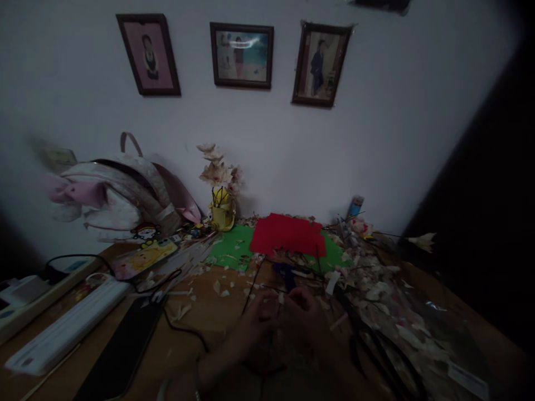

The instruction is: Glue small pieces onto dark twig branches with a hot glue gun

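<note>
Close together at the front middle of the table, my left hand and my right hand are both closed in a pinch. A small pale petal-like piece shows between their fingertips; dim light blurs its details. Just beyond my fingers lies a blue glue gun, and thin dark stems are near it. Black scissors rest to the right of my right hand. Cream petals and scraps are heaped along the right side.
Red paper overlaps green sheets at the back. Paper-like flowers stand in a yellow holder beside a pale backpack. On the left are a black phone, a white bar-shaped case, cables and a power strip.
</note>
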Demonstrator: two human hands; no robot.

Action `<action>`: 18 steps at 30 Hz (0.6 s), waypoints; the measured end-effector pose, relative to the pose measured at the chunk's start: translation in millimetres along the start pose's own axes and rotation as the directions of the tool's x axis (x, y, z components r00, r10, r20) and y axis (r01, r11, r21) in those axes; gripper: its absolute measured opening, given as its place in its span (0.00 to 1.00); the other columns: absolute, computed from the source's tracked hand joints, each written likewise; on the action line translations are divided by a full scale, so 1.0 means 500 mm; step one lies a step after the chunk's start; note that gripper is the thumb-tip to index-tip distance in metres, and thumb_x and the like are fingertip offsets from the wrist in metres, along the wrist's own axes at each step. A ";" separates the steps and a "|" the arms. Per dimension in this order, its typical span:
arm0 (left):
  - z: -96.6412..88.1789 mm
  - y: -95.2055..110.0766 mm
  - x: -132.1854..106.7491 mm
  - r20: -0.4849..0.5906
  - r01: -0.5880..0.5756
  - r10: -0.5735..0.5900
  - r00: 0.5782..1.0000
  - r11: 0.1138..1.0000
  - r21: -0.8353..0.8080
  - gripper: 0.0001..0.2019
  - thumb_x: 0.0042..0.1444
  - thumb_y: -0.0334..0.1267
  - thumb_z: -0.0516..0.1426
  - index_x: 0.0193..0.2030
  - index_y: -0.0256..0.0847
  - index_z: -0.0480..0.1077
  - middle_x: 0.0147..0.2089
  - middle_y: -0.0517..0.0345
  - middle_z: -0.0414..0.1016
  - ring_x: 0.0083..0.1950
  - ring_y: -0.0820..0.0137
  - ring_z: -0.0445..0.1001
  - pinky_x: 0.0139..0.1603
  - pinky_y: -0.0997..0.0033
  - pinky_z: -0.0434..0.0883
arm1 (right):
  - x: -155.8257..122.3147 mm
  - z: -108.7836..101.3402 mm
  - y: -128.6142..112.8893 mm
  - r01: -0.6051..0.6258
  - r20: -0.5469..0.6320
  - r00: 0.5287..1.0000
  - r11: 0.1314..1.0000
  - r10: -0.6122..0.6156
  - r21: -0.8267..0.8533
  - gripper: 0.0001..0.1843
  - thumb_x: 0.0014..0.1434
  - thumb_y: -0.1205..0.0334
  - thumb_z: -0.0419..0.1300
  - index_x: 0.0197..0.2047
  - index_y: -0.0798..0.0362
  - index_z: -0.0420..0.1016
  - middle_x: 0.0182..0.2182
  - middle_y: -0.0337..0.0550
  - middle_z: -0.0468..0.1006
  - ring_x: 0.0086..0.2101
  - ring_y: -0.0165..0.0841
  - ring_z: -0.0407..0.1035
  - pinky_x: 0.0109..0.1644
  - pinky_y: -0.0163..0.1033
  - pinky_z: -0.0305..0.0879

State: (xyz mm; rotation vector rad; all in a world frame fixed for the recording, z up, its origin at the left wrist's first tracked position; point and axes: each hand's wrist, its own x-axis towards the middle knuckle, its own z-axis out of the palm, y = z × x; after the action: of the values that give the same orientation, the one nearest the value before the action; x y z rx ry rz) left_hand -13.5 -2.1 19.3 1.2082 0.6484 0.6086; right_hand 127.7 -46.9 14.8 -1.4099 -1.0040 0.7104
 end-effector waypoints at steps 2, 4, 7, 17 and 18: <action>0.002 0.004 -0.002 0.002 0.005 -0.005 1.000 1.000 0.004 0.24 0.38 0.31 0.61 0.44 0.42 0.58 0.17 0.71 0.66 0.19 0.78 0.64 0.20 0.82 0.55 | -0.002 0.000 -0.002 -0.001 0.007 1.000 0.999 0.002 -0.043 0.12 0.43 0.53 0.60 0.25 0.54 0.68 0.20 0.37 0.69 0.25 0.31 0.64 0.28 0.33 0.59; 0.003 0.006 -0.003 0.023 0.004 -0.004 1.000 1.000 -0.003 0.25 0.38 0.31 0.61 0.44 0.42 0.58 0.18 0.70 0.66 0.19 0.78 0.65 0.21 0.81 0.56 | -0.002 0.000 -0.002 -0.004 0.009 1.000 0.997 0.005 -0.083 0.11 0.42 0.54 0.60 0.25 0.54 0.69 0.21 0.37 0.70 0.26 0.31 0.64 0.29 0.33 0.59; 0.002 0.005 -0.005 0.035 -0.014 0.014 0.999 1.000 0.005 0.25 0.40 0.30 0.60 0.46 0.43 0.58 0.21 0.68 0.68 0.22 0.76 0.67 0.23 0.79 0.58 | -0.002 -0.001 -0.002 -0.002 0.018 1.000 0.995 0.003 -0.098 0.11 0.43 0.54 0.59 0.26 0.54 0.69 0.22 0.38 0.71 0.27 0.32 0.65 0.30 0.34 0.60; 0.006 0.010 -0.007 0.003 -0.019 0.019 1.000 0.998 0.052 0.24 0.38 0.26 0.58 0.44 0.43 0.59 0.25 0.65 0.70 0.28 0.72 0.70 0.27 0.77 0.62 | 0.000 -0.001 0.010 -0.015 0.036 0.999 0.996 0.018 -0.083 0.12 0.43 0.54 0.59 0.27 0.54 0.70 0.23 0.39 0.72 0.27 0.32 0.66 0.30 0.34 0.61; 0.007 0.010 -0.007 0.001 -0.020 0.020 1.000 0.999 0.044 0.25 0.37 0.26 0.59 0.44 0.43 0.59 0.25 0.65 0.70 0.29 0.72 0.70 0.28 0.76 0.62 | 0.000 -0.001 0.008 -0.017 0.039 0.999 0.996 0.020 -0.084 0.12 0.44 0.54 0.59 0.27 0.54 0.70 0.23 0.39 0.72 0.27 0.33 0.66 0.30 0.34 0.61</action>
State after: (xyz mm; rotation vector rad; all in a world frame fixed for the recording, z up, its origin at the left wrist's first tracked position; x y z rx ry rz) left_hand -14.0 -5.7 25.2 1.2574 0.6533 0.6133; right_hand 128.8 -46.7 10.7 -1.4843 -1.0637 0.7197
